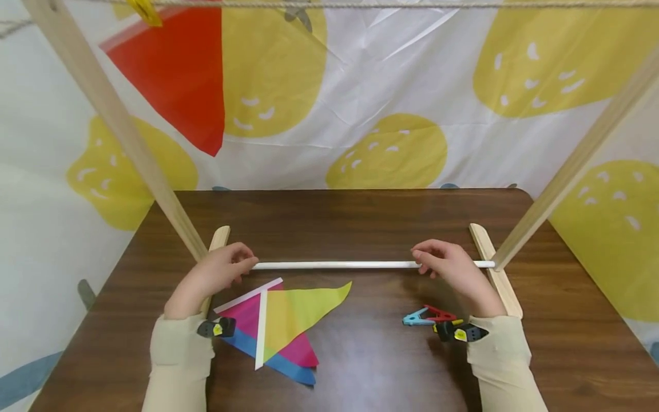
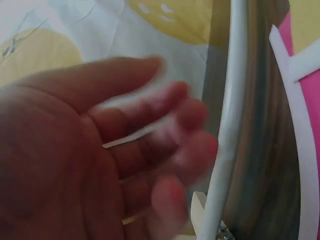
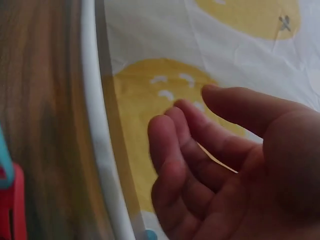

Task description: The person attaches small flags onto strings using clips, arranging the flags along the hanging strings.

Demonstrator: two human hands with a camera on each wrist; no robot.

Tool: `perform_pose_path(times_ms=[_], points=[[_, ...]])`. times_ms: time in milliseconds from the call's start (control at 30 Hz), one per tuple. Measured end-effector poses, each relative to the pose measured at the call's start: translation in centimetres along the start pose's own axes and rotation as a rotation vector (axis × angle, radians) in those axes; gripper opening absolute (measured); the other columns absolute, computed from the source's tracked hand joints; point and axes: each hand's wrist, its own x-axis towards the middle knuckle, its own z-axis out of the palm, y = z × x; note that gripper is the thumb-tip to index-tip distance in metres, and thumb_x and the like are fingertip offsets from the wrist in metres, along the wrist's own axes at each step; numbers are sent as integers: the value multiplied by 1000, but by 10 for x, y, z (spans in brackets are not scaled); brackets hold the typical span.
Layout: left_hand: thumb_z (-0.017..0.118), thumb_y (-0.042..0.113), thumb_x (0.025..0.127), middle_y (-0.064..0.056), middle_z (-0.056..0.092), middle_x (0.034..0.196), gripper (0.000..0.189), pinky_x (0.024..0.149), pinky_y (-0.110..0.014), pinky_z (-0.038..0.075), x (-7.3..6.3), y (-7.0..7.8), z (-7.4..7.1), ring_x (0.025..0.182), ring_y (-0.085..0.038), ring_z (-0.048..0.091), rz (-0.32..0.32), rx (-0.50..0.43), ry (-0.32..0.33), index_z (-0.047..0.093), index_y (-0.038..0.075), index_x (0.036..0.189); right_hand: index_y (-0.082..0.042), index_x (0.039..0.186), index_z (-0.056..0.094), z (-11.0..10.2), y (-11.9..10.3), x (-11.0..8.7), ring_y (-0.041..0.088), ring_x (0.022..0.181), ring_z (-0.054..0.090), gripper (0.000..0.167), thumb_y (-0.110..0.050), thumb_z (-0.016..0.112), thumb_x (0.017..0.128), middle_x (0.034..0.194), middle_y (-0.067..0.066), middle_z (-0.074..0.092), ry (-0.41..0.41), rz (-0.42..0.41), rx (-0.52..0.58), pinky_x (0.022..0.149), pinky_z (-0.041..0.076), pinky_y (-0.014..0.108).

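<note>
left hand [image 1: 218, 273] and right hand [image 1: 453, 272] curl loosely, empty, beside a white rod [image 1: 334, 265] parallel to the far desk edge [image 1: 350, 193].

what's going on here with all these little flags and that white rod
A person has both hands at the white rod, low between two wooden posts. The left hand and right hand have loosely bent fingers and neither grips it; whether they touch it is hard to tell. A red pennant hangs by the cord above. Yellow, pink and blue pennants overlap on the table, with small clips by the right wrist.
</note>
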Motion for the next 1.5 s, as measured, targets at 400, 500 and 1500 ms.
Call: perform_pose_path(times_ms=[400, 500, 1500], points=[[63, 23, 82, -9, 58, 64, 17, 50, -29, 45, -3, -3, 19, 51, -20, 52, -128, -6, -144, 59, 7, 86, -8, 83, 64, 14, 25, 8, 14, 45, 45, 22, -27, 55, 88, 52, 0, 45, -226, 52, -193, 46, 40, 29], [64, 24, 81, -9, 58, 63, 17, 44, -28, 43, -4, -4, 24, 48, -20, 50, -162, 10, -169, 58, 8, 85, -12, 77, 65, 17, 31, 7, 9, 37, 36, 21, -26, 54, 88, 46, -4, 41, -294, 75, -251, 38, 32, 24], [75, 25, 70, 0, 53, 79, 35, 56, -30, 42, 11, 21, 54, 65, -17, 49, -19, 301, -90, 54, 16, 97, -4, 70, 60, 25, 31, 1, 6, 38, 40, 27, -28, 66, 79, 47, -3, 47, -412, 171, -137, 37, 31, 19]])
